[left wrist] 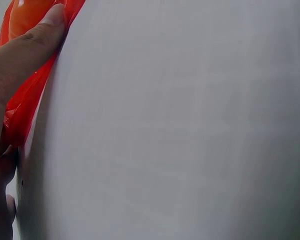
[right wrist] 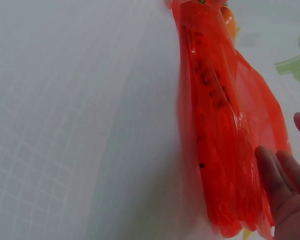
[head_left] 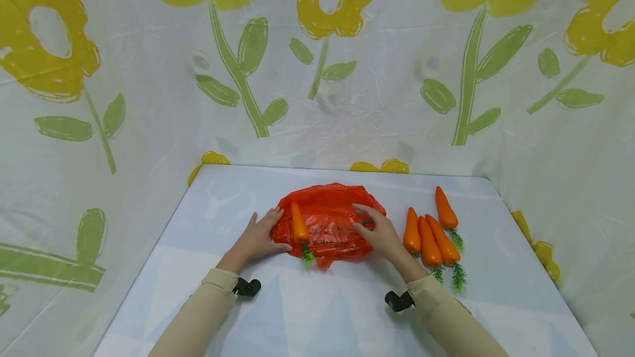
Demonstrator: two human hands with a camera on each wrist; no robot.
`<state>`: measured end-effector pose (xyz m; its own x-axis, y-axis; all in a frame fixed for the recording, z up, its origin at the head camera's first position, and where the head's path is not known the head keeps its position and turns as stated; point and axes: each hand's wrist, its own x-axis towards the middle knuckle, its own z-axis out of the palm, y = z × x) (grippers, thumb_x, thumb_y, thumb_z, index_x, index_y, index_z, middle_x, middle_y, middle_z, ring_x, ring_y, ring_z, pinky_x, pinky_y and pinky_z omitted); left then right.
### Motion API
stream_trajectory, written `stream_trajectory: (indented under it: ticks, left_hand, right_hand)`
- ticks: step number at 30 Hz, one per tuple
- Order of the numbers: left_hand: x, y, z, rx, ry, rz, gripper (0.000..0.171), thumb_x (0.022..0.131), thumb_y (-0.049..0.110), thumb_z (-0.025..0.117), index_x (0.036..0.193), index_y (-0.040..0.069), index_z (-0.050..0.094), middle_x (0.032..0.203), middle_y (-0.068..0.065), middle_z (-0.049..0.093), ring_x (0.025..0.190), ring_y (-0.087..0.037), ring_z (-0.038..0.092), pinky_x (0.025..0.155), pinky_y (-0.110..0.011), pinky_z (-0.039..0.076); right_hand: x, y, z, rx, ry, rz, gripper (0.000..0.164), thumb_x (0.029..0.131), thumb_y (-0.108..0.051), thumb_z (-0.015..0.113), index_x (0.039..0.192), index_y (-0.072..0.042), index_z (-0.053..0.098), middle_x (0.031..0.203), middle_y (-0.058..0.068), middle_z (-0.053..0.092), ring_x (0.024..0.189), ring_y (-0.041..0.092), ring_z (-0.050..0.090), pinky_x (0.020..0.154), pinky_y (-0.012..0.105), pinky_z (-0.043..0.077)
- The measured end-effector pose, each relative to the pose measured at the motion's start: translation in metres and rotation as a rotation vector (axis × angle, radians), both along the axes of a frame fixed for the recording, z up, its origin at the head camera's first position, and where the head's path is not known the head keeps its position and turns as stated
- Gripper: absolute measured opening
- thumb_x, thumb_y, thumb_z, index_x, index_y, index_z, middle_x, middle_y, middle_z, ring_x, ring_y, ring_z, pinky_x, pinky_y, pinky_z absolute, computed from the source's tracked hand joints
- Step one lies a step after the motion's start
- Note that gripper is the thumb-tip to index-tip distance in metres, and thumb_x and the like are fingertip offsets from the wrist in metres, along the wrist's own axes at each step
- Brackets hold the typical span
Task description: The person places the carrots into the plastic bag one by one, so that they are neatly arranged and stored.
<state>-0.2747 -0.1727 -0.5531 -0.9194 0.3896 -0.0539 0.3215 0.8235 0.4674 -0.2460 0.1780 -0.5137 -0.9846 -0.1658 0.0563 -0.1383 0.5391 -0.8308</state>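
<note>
A red plastic bag (head_left: 337, 230) lies on the table, dark print on its front. On its left part rests an orange carrot (head_left: 299, 223) with a green leafy top pointing toward me. My left hand (head_left: 255, 238) is at the bag's left edge, fingers spread; in the left wrist view its straight thumb (left wrist: 32, 47) lies on the red plastic beside the carrot. Over the bag's right side, my right hand (head_left: 379, 230) has loosely bent fingers and holds nothing. The right wrist view has its fingertips right at the bag's (right wrist: 215, 115) side.
Several more orange carrots (head_left: 430, 241) lie to the right of the bag, leafy tops toward me, one (head_left: 445, 208) farther back. The pale table (head_left: 322, 313) backs onto a curtain (head_left: 377, 114) printed with yellow flowers, which also hangs on both sides.
</note>
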Motion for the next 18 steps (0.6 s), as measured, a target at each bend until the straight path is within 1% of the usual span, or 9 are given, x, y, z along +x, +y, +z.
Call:
stream_trajectory:
  ticks: [4, 8, 14, 18]
  left_hand:
    - [-0.001, 0.000, -0.001, 0.006, -0.005, -0.003, 0.112, 0.077, 0.063, 0.079, 0.160, 0.007, 0.031, 0.166, -0.010, 0.027, 0.154, -0.031, 0.020, 0.122, -0.061, -0.003]
    - [-0.001, 0.000, -0.003, 0.015, -0.001, -0.007, 0.112, 0.076, 0.064, 0.079, 0.160, 0.007, 0.031, 0.166, -0.010, 0.027, 0.154, -0.032, 0.021, 0.122, -0.062, -0.003]
    - [-0.002, 0.001, -0.003, 0.008, -0.003, -0.006, 0.112, 0.077, 0.064, 0.079, 0.160, 0.008, 0.031, 0.166, -0.010, 0.027, 0.154, -0.032, 0.020, 0.122, -0.062, -0.004]
    - [-0.002, 0.001, -0.003, 0.002, -0.009, -0.002, 0.112, 0.077, 0.063, 0.080, 0.160, 0.008, 0.031, 0.167, -0.010, 0.026, 0.155, -0.031, 0.019, 0.122, -0.060, -0.004]
  right_hand:
    - [0.001, 0.003, 0.001, -0.004, -0.016, -0.003, 0.053, 0.098, -0.017, 0.070, 0.148, -0.017, 0.053, 0.137, 0.014, 0.062, 0.111, 0.029, 0.064, 0.094, 0.046, 0.057]
    - [0.002, 0.008, 0.002, -0.003, -0.002, 0.008, 0.053, 0.098, -0.016, 0.069, 0.148, -0.015, 0.052, 0.138, 0.015, 0.061, 0.112, 0.030, 0.064, 0.094, 0.046, 0.057]
    - [0.002, 0.015, 0.002, 0.019, 0.010, -0.003, 0.052, 0.099, -0.019, 0.069, 0.148, -0.018, 0.053, 0.137, 0.015, 0.062, 0.113, 0.030, 0.064, 0.095, 0.048, 0.057]
    - [0.003, 0.021, 0.002, 0.037, 0.025, -0.009, 0.052, 0.099, -0.022, 0.068, 0.148, -0.016, 0.052, 0.138, 0.016, 0.061, 0.115, 0.032, 0.063, 0.096, 0.049, 0.056]
